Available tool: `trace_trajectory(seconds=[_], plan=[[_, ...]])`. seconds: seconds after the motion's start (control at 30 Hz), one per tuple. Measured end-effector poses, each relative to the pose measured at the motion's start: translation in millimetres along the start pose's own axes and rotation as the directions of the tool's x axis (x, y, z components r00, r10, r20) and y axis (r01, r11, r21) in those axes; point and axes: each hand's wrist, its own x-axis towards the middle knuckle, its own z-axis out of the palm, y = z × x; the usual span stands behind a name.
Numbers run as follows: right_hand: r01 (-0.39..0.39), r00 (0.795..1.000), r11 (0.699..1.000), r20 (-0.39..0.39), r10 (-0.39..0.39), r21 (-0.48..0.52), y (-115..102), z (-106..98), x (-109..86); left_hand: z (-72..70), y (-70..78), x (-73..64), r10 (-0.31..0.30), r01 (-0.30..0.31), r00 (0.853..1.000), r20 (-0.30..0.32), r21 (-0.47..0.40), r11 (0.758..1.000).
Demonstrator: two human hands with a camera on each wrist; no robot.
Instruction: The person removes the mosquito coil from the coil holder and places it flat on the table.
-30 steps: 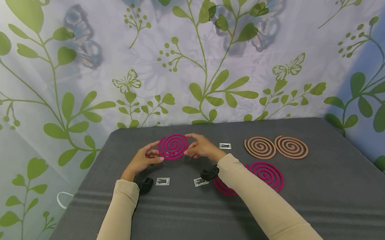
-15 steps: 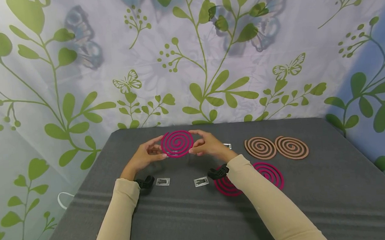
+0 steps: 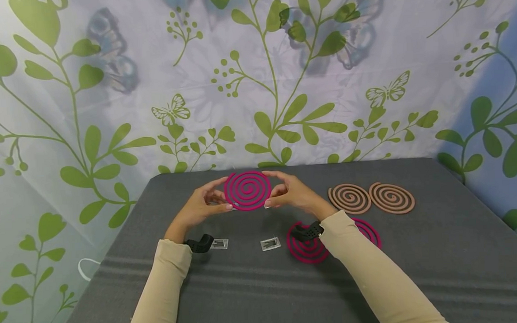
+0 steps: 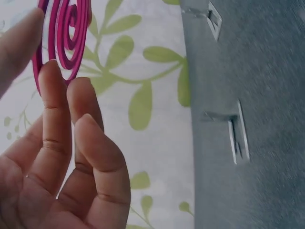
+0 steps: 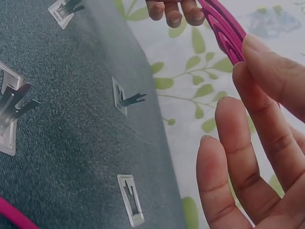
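Observation:
A magenta mosquito coil (image 3: 248, 190) is held up above the far part of the table, its flat face turned toward the head camera. My left hand (image 3: 200, 206) pinches its left edge between thumb and fingers. On the opposite edge, my right hand (image 3: 295, 194) pinches it the same way. Both wrist views show the coil (image 4: 61, 47) nearly edge-on, with the other fingers loosely bent. Below the hands lie thin metal coil stands (image 3: 270, 244), one partly behind the left wrist strap. Two more peek out behind the held coil, mostly hidden.
Two more magenta coils (image 3: 308, 255) lie under the right forearm, partly covered by it. Two brown coils (image 3: 350, 199) lie side by side at the back right of the grey table (image 3: 247, 297). A leaf-patterned curtain (image 3: 221, 105) hangs behind the table's far edge.
Both hands have moved the magenta coil to the right and slightly upward, nearer the head camera. The right forearm has shifted right, uncovering more of one magenta coil on the table.

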Motion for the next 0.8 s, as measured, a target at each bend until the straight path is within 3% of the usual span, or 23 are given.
trace_trajectory(seconds=[0.27, 0.8], plan=[[0.021, 1.000, 1.000, -0.013, -0.021, 0.013, -5, -10, -15.8, 13.1, 18.9, 0.7, 0.008, -0.009, 0.999, 0.037, 0.010, 1.000], [0.034, 0.999, 0.999, -0.034, -0.034, -0.010, 8, -33, -51.8, 56.0, 33.1, 4.2, 0.024, -0.025, 0.998, 0.058, 0.021, 0.999]])
